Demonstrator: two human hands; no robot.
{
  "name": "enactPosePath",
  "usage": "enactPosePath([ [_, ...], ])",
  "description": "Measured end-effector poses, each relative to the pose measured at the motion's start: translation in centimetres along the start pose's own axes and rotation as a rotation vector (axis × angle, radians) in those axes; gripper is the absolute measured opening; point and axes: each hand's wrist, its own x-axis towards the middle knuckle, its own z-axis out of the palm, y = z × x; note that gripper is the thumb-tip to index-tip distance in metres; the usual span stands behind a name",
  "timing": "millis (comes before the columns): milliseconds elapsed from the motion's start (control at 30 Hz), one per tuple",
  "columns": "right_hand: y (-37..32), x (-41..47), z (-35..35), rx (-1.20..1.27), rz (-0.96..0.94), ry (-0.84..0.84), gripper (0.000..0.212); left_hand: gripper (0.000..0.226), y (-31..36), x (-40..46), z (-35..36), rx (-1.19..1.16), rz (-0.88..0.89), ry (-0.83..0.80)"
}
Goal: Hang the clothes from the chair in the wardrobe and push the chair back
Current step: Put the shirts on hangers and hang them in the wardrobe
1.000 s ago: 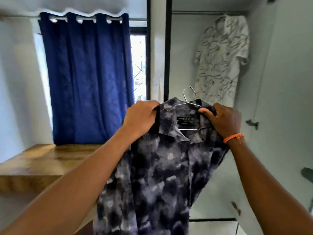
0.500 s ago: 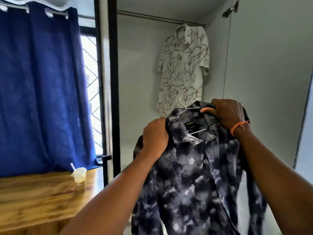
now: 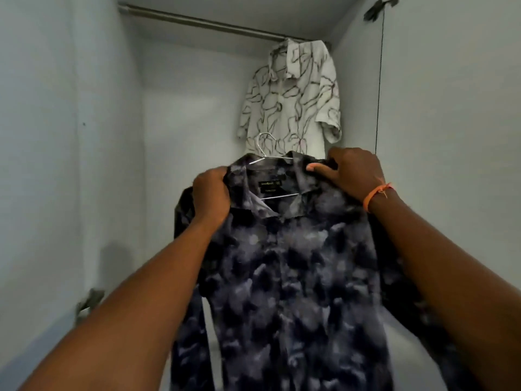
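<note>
Two hands hold one dark shirt (image 3: 293,277) up in front of an open wardrobe (image 3: 197,114). Left hand (image 3: 212,196): fingers clenched round the shirt's left shoulder beside the collar. Right hand (image 3: 352,173): fingers grasping the right shoulder, thumb laid flat along the top of the fabric; an orange band (image 3: 376,193) circles that wrist. Dark shirt: mottled grey-and-navy print, collar open toward the camera, black label visible inside the neck, body hanging down between the two forearms to the bottom edge of the view. Wire hanger (image 3: 267,156): threaded inside the shirt, its lower bar showing across the neck opening, its hook rising above the collar and not on anything. Rail (image 3: 203,22): metal, running across the top of the wardrobe, well above the hook. White shirt (image 3: 290,100): pale with dark line print, short sleeves, hanging from the rail at its far right end, behind the dark shirt. Wardrobe interior: plain pale walls left, right and far. Hinge (image 3: 377,8): at upper right.
</note>
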Motion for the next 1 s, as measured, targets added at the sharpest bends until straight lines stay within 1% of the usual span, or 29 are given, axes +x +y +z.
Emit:
enactPosePath([
  [100,2.3,1.8,4.1,0.010,0.029,-0.026,0.057,0.029,-2.2,4.1,2.3,0.057,0.042,0.018],
  [200,3.8,3.9,7.8,0.179,0.084,-0.063,0.044,0.032,-4.9,8.5,5.2,0.102,0.089,0.003],
  [233,3.9,4.8,9.0,0.198,0.084,-0.052,0.043,0.033,-5.9,10.0,6.2,0.111,0.098,-0.014],
  [267,3.8,5.5,10.0,0.193,0.081,-0.023,0.043,0.034,-6.6,11.3,7.1,0.119,0.100,-0.021],
  [367,3.0,9.3,13.7,0.190,0.078,0.137,0.047,0.031,-9.2,15.8,10.5,0.122,0.085,-0.018],
  [433,2.3,12.2,15.8,0.185,0.073,0.167,0.047,0.027,-11.0,18.8,12.9,0.144,0.071,-0.012],
  [500,1.5,15.7,17.7,0.179,0.048,0.177,0.046,0.018,-12.7,22.1,15.5,0.222,0.045,-0.026],
  [533,1.2,17.6,18.6,0.171,0.035,0.181,0.045,0.011,-13.3,23.7,16.9,0.252,0.012,-0.030],
  [567,0.9,19.4,19.3,0.159,0.026,0.193,0.045,0.013,-13.8,25.1,18.1,0.257,-0.034,-0.040],
  [633,0.6,23.0,20.4,0.123,0.026,0.237,0.045,0.030,-14.2,27.3,20.3,0.205,-0.126,-0.068],
  [667,0.6,24.7,20.8,0.103,0.038,0.260,0.046,0.037,-14.2,28.2,21.3,0.167,-0.144,-0.061],
  [767,0.8,29.7,21.5,0.053,0.107,0.296,0.049,0.047,-14.1,31.3,24.1,-0.032,-0.076,-0.075],
  [800,0.9,31.3,21.6,0.056,0.127,0.316,0.048,0.045,-14.0,32.4,24.8,-0.088,-0.050,-0.105],
  [833,1.1,32.7,21.7,0.059,0.145,0.340,0.047,0.037,-13.7,33.3,25.5,-0.115,-0.034,-0.139],
  [867,1.2,34.1,21.8,0.056,0.160,0.359,0.047,0.030,-13.2,34.3,26.1,-0.121,-0.023,-0.173],
  [900,1.3,35.3,21.9,0.051,0.177,0.371,0.046,0.027,-12.7,35.2,26.7,-0.127,-0.017,-0.202],
  [1000,1.6,38.2,22.2,0.041,0.217,0.407,0.045,0.030,-10.9,37.8,28.3,-0.174,0.013,-0.251],
])
